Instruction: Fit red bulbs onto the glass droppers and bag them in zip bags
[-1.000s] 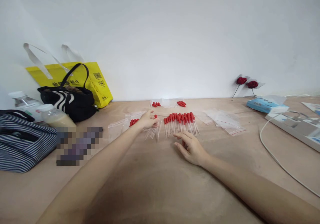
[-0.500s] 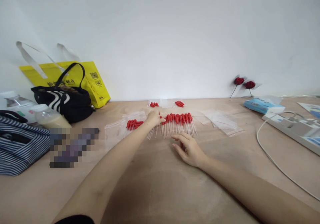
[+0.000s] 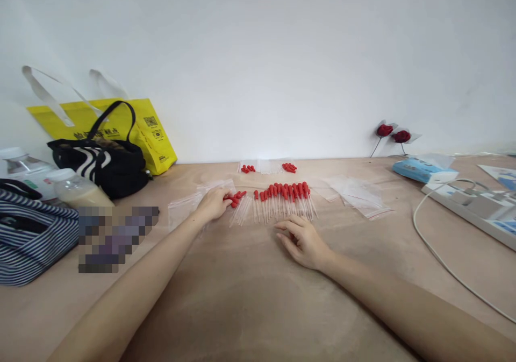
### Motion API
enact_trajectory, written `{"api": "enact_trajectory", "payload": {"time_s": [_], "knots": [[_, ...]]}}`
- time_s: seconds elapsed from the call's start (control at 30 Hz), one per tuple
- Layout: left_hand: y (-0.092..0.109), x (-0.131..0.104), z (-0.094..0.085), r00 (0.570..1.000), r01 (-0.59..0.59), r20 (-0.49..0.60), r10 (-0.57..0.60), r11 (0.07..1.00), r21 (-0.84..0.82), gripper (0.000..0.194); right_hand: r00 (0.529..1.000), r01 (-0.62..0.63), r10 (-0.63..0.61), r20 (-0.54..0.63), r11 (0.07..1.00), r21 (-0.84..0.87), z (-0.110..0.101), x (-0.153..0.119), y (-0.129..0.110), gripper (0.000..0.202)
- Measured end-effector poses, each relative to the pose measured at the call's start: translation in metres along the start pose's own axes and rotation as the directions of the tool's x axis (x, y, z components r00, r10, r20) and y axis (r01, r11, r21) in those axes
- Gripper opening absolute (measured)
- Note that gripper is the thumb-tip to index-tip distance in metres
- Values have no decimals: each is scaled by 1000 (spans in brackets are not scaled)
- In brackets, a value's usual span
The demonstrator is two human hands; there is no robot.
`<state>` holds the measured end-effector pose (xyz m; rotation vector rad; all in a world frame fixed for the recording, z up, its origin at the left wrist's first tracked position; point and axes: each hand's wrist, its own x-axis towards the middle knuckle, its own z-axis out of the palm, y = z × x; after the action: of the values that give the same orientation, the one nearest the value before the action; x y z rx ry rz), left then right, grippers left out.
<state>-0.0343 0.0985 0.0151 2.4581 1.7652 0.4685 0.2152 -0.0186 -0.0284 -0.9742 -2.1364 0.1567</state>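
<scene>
- Since the earlier frame, the left hand (image 3: 213,205) had moved leftward in the head view, from the near end of the row of capped tubes (image 3: 285,192) to a small heap of red caps (image 3: 235,203); the right hand (image 3: 301,242) had barely shifted.
- The left fingertips reached the heap's left side; I could not tell whether they pinched a cap or merely touched one.
- The right hand rested on the table (image 3: 242,292), just below the row's thin ends, thumb and forefinger apart, the other fingers loosely curled, with nothing visible in its grip.
- Caps lay close together on their sides, so a light pinch on a single one looked safer than raking through the heap.
- Clear tubes (image 3: 243,212) fanned out just beside the caps; they looked thin and likely to roll, so the left wrist was best kept clear of them.
- The row's leftmost piece stood slightly apart from the rest; gentle contact there would have kept the line tidy.
- Clear bags (image 3: 183,208) lay partly beneath the left hand, a likely snag for sliding fingers.
</scene>
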Motion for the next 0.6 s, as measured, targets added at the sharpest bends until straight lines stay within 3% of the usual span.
{"api": "enact_trajectory", "payload": {"time_s": [0.13,0.33,0.47,0.53,0.6], "knots": [[1,-1,-1,992,-123,5,123,992,-7,19,1000,0,0,-5,1000,-1,0,0,0,18],[-5,0,-6,954,-291,58,294,955,-53,11,1000,7,-7,-2,1000,3,0,0,0,18],[-3,-3,-10,943,-332,-1,333,940,-82,12,1000,11,-11,-8,1000,-6,0,0,0,17],[8,-11,-10,946,-323,-66,316,931,-172,13,1000,2,-2,-19,1000,-6,1,0,0,16],[26,-26,-5,960,-279,-123,251,870,-407,10,998,-28,30,-47,999,33,2,1,0,19]]}}
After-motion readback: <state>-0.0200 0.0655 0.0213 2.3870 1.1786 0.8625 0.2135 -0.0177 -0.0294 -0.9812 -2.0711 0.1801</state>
